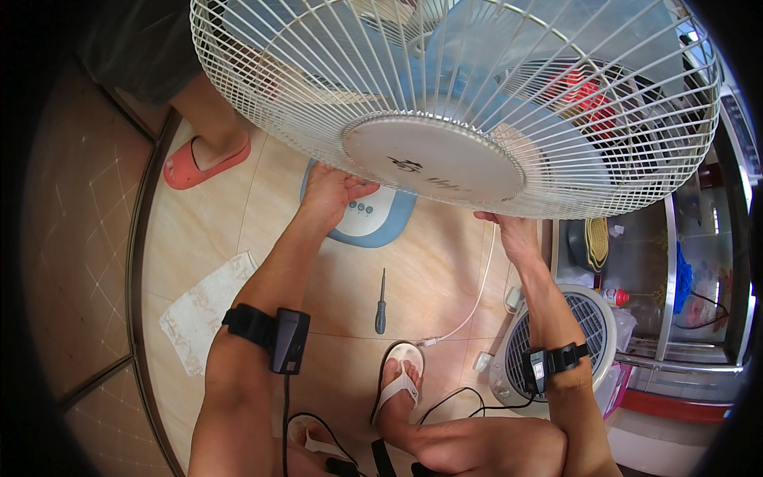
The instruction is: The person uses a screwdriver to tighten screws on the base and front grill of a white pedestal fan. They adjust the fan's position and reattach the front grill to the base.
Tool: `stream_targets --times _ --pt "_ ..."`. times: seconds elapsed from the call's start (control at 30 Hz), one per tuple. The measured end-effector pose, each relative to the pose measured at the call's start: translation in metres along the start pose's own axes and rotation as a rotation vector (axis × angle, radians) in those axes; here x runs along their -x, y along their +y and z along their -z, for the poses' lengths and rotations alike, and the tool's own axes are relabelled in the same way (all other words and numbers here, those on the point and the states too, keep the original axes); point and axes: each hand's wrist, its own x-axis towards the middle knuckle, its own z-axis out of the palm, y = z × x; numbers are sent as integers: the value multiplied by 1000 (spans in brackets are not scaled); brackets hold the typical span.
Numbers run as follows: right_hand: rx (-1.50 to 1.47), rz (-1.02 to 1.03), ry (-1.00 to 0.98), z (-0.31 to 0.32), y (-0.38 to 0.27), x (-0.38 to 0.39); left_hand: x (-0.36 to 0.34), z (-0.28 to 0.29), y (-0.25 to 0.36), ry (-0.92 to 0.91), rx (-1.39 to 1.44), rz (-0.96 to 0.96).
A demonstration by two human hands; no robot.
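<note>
A large fan guard (433, 155) of white wire with a round white centre cap fills the upper view, tilted toward me. Behind it show the blue translucent fan blades (485, 56). My left hand (338, 195) is closed at the guard's lower left edge, above the blue and white fan base (381, 226) with its round buttons. At the lower right edge, my right hand (513, 234) grips the same guard; its far fingers are hidden behind the wires. A dark-handled screwdriver (381, 310) lies on the floor, pointing away from me.
A white cable with a plug (429, 342) curves across the tiles. On the left lies a stained white cloth (208, 314); beyond it is another person's foot in a red slipper (205, 163). A grey-grilled round appliance (509, 350) stands right, beside a metal rack (668, 278) of household things.
</note>
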Motion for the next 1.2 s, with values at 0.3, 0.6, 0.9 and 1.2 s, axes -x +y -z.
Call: stream_targets --times 0.3,0.6,0.9,1.2 --pt "32 28 4 3 2 -3 11 -5 -2 -59 92 122" --pt "5 6 -16 4 -5 0 2 15 -13 -315 429 228" --pt "-55 -44 13 0 -7 -2 9 7 -17 -273 437 228" --pt "-210 -44 18 2 9 -7 13 -3 -26 -227 437 131"
